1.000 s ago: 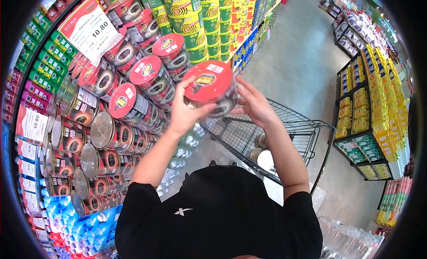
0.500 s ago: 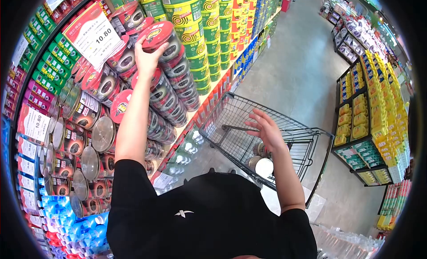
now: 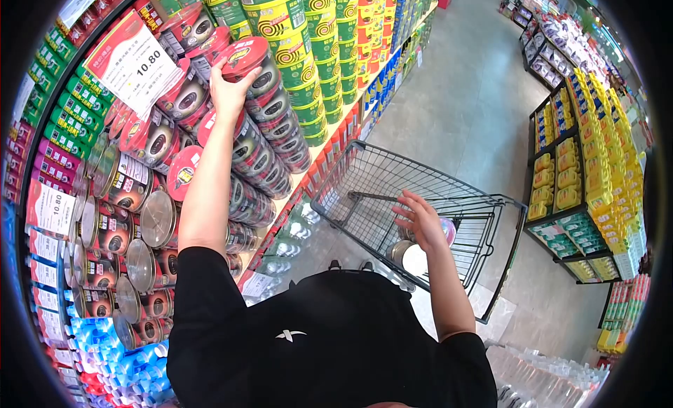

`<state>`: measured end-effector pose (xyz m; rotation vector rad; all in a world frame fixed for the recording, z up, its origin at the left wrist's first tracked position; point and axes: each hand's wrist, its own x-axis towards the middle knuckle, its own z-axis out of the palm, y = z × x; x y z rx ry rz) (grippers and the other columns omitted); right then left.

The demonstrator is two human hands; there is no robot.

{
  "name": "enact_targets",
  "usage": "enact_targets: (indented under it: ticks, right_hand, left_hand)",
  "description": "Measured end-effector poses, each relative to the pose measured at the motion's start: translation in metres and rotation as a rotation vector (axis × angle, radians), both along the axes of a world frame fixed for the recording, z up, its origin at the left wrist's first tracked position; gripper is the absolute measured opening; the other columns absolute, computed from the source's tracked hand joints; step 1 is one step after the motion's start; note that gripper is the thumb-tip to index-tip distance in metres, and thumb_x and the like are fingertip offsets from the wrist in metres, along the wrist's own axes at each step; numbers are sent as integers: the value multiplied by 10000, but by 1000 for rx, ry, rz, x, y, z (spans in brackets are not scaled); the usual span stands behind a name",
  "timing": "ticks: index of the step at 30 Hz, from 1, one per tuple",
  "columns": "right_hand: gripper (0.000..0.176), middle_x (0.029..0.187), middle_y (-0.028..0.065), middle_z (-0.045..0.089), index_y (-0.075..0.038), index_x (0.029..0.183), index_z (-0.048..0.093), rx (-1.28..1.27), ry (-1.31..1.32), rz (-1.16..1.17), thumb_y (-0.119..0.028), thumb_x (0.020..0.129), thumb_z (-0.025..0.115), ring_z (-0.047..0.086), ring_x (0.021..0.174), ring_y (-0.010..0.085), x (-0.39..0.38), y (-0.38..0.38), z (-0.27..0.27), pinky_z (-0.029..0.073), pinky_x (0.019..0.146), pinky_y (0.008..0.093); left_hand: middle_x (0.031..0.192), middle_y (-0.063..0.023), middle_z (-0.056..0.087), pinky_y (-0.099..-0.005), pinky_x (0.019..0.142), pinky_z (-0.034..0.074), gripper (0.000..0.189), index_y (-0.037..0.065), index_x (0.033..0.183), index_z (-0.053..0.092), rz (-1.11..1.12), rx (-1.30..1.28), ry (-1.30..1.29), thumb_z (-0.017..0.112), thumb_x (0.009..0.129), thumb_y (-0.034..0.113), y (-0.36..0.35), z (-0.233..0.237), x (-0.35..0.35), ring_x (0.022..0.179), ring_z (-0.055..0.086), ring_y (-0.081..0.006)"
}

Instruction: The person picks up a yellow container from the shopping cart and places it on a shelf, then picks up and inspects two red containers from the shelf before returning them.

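On the shelf at the upper left, my left hand (image 3: 230, 92) grips the rim of a red-lidded can (image 3: 247, 56) at the top of a stack, thumb on the near side. Other red-lidded cans (image 3: 184, 171) stand around my forearm. Over the shopping cart (image 3: 392, 171) hangs my right hand (image 3: 420, 222), its fingers spread and nothing in them. Below it in the cart lie a white round container (image 3: 415, 260) and other items, partly hidden by the hand and wrist.
Green and yellow tubs (image 3: 280, 29) are stacked beyond the cans. A price sign (image 3: 133, 63) stands left of my left hand. Across the aisle (image 3: 463, 92) is a rack of yellow bottles (image 3: 596, 155). Clear-lidded cans (image 3: 158, 217) fill the lower left shelf.
The shelf goods have shifted slightly left in view. My left hand keeps its hold on the can. My right hand has moved slightly down, and a pinkish round item now shows beside it.
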<state>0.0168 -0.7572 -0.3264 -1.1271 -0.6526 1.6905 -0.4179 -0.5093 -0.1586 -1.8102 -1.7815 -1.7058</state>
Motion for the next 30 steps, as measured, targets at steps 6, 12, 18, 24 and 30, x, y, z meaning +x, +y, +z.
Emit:
enact_targets:
  ticks: [6, 12, 18, 24, 30]
  right_hand:
    - [522, 1431, 157, 522, -15, 1468, 455, -35, -13, -8, -259, 1025, 586, 599, 1222, 283, 0, -3, -12, 515, 956, 439]
    - [499, 1383, 125, 551, -20, 1443, 484, -74, -1, -35, -257, 1019, 600, 617, 1186, 267, 1, -5, -29, 522, 930, 424]
    - [490, 1361, 126, 555, -24, 1421, 499, -112, 7, -33, -257, 1008, 620, 623, 1158, 254, 4, -10, -44, 524, 913, 409]
    - [513, 1342, 118, 553, -28, 1436, 490, -145, 10, -29, -264, 1002, 628, 630, 1122, 254, 6, -11, -58, 522, 902, 404]
    - [470, 1283, 115, 590, -40, 1403, 516, -173, -41, -40, -267, 1007, 626, 653, 1069, 241, 1, -14, -69, 539, 850, 378]
  left_hand:
    - [1344, -244, 575, -423, 1071, 445, 944, -20, 1360, 523, -54, -12, -45, 938, 655, 452, 5, -2, -4, 1253, 568, -337]
    - [1344, -240, 576, -420, 1075, 443, 940, -15, 1360, 523, -73, -29, -49, 937, 656, 451, 5, -1, -6, 1259, 565, -332]
    - [1346, -237, 577, -420, 1076, 443, 941, -15, 1365, 521, -77, -37, -49, 932, 661, 456, 4, 0, -6, 1260, 565, -330]
    - [1352, -241, 571, -421, 1081, 439, 950, -14, 1370, 517, -46, -36, -45, 930, 659, 463, 2, 1, -1, 1266, 560, -333]
    - [1335, -236, 585, -420, 1070, 449, 949, -18, 1361, 524, -25, -47, -20, 933, 654, 467, 3, 1, -4, 1248, 573, -334]
